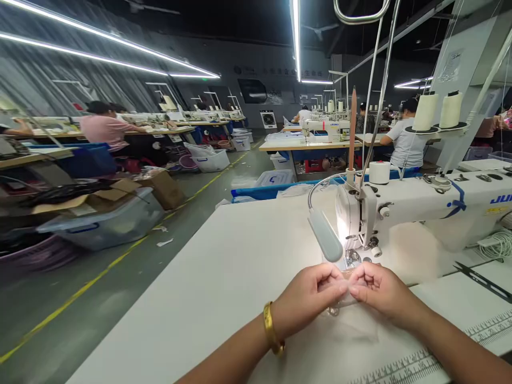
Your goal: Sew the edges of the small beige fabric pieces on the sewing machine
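Observation:
My left hand point(308, 296), with a gold bangle point(270, 325) at the wrist, is closed in a pinch. My right hand point(386, 293) pinches beside it, the fingertips of both almost touching. Between them they hold a thin, sheer pale fabric point(349, 300), part of which hangs toward the table; its full shape is hard to make out. Just beyond the fingertips are the presser foot point(352, 260) and needle area of a white sewing machine point(412, 205). A grey lamp point(326, 234) on a bent metal neck leans over the table left of the needle.
Black thread snips point(482, 280) lie on the right of the white table point(192, 298). A ruler scale point(416, 365) runs along its near right edge. A thread cone point(379, 173) sits atop the machine. Boxes, bins and several people at other machines are beyond.

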Demonstrator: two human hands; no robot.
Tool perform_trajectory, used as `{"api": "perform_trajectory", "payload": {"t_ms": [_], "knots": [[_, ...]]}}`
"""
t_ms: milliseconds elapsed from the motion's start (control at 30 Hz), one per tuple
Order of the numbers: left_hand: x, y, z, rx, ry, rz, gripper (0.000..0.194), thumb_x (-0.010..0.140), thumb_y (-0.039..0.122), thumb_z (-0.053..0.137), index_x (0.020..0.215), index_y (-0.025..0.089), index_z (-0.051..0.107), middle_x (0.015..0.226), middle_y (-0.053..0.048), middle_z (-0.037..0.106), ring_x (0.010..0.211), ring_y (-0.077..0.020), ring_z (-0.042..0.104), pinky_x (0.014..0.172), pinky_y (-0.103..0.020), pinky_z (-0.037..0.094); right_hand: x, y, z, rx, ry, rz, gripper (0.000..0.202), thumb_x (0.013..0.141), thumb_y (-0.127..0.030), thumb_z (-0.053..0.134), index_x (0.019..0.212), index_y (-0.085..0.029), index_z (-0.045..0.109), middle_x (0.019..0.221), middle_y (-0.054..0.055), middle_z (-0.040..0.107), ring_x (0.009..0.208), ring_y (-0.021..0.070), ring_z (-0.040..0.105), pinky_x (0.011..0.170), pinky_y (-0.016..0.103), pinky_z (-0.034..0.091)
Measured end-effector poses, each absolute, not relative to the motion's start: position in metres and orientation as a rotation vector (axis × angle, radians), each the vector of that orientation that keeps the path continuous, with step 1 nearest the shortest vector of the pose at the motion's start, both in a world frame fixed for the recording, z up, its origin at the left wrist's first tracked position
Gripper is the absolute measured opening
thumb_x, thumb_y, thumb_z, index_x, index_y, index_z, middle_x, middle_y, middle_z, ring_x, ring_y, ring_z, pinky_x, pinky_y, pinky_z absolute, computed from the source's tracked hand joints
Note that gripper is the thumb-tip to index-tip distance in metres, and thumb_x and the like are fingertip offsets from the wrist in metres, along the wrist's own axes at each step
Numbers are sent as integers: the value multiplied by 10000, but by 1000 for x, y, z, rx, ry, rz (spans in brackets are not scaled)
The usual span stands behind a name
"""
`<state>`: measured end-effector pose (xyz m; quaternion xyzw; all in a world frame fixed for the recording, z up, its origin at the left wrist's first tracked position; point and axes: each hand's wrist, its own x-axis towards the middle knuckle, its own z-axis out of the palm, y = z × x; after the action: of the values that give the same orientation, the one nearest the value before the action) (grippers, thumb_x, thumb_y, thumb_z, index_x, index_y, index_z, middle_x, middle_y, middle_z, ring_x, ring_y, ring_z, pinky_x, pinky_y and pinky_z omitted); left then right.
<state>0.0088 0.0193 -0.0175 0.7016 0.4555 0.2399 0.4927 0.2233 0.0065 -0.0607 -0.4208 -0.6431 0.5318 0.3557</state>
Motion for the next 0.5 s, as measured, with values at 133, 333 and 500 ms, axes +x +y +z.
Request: {"api": "perform_trajectory", "payload": {"t_ms": [133, 333, 500], "knots": [[10, 18, -19, 1686, 1114, 623, 317, 804, 483, 638, 725, 176, 646, 660, 10, 568, 636, -147, 479, 592, -249, 369, 223, 6, -59, -1110, -1662, 1349, 173, 878, -360, 708, 961, -209, 690, 898, 14, 631, 805, 177, 575, 729, 302, 466], [8, 15, -15, 1650, 1133, 651, 364, 843, 505, 613, 720, 168, 672, 672, -4, 587, 637, -147, 484, 592, -248, 365, 224, 6, -62, -1090, -1606, 1414, 371, 875, -461, 742, 1153, -219, 705, 1039, 53, 668, 898, 214, 646, 805, 355, 524], [8, 13, -15, 1671, 1121, 651, 389, 871, 523, 592, 721, 172, 668, 672, -2, 577, 631, -148, 480, 592, -249, 368, 223, 8, -64, -1035, -1507, 1462, 310, 885, -435, 727, 1102, -215, 697, 1006, 50, 700, 903, 221, 675, 825, 363, 533]]}}
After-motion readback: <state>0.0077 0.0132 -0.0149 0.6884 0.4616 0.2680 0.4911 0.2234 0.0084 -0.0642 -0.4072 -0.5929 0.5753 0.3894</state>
